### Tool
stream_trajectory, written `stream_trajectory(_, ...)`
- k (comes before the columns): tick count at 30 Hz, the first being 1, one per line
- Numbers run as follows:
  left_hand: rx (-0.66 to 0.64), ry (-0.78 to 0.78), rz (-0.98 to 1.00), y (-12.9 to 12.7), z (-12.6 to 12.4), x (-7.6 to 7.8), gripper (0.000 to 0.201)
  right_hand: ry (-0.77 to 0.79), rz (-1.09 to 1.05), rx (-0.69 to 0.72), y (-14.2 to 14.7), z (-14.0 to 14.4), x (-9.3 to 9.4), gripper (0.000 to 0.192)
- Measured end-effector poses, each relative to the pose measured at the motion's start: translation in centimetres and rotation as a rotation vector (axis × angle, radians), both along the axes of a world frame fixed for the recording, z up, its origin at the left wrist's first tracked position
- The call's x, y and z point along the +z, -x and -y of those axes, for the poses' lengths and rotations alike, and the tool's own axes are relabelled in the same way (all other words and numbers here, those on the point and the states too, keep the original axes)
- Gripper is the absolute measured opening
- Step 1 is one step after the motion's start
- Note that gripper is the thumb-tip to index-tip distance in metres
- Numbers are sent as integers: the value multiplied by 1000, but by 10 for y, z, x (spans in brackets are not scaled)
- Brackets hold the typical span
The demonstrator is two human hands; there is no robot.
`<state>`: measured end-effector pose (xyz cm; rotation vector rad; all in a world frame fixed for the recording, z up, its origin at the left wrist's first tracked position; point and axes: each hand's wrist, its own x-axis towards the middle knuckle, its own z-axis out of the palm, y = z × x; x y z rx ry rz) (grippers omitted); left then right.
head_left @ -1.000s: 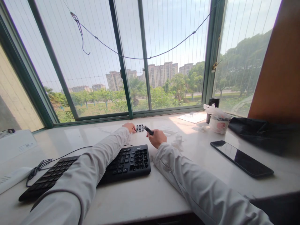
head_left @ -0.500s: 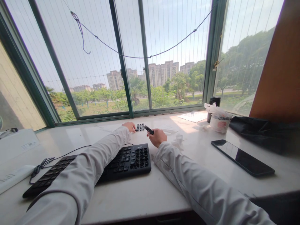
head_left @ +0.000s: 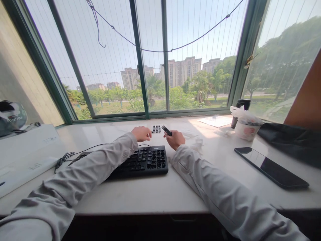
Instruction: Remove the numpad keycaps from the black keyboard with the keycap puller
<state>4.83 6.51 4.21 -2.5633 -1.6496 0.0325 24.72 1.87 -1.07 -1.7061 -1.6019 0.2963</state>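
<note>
Head view. A black keyboard [head_left: 130, 162] is seen on the white table [head_left: 155, 197], partly covered by the left sleeve [head_left: 100, 167]. To the right lie a dark phone [head_left: 271, 167], a wrapped cup [head_left: 247, 125] and crumpled tissue [head_left: 197, 144] — all well apart from the hands. A small block of loose black keycaps [head_left: 156, 129] sits beyond the keyboard, between the hands. Left hand [head_left: 141, 133]: fingers curled, just beside the keycaps; contact cannot be told. Right hand [head_left: 177, 139]: fingers closed around a small dark tool [head_left: 167, 130], its tip angled toward the keycaps.
</note>
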Motion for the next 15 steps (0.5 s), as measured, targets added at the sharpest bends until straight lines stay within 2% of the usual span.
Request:
stream_trajectory(3,-99,-33,8,8,36,-4,20,-58,-11,7,1,-3,-4,29)
stream_trajectory(6,-168,-111,107,14,64,-13,22,-135,-50,88,5,-4,-6,31)
stream_trajectory(10,-194,-166,220,17,81,-25,20,-270,-200,219,13,0,-2,38)
stream_trajectory(12,-213,-160,265,18,81,-30,19,-286,-360,260,18,4,2,40)
stream_trajectory(15,-222,-129,381,19,77,-36,19,-200,-792,395,30,10,7,40)
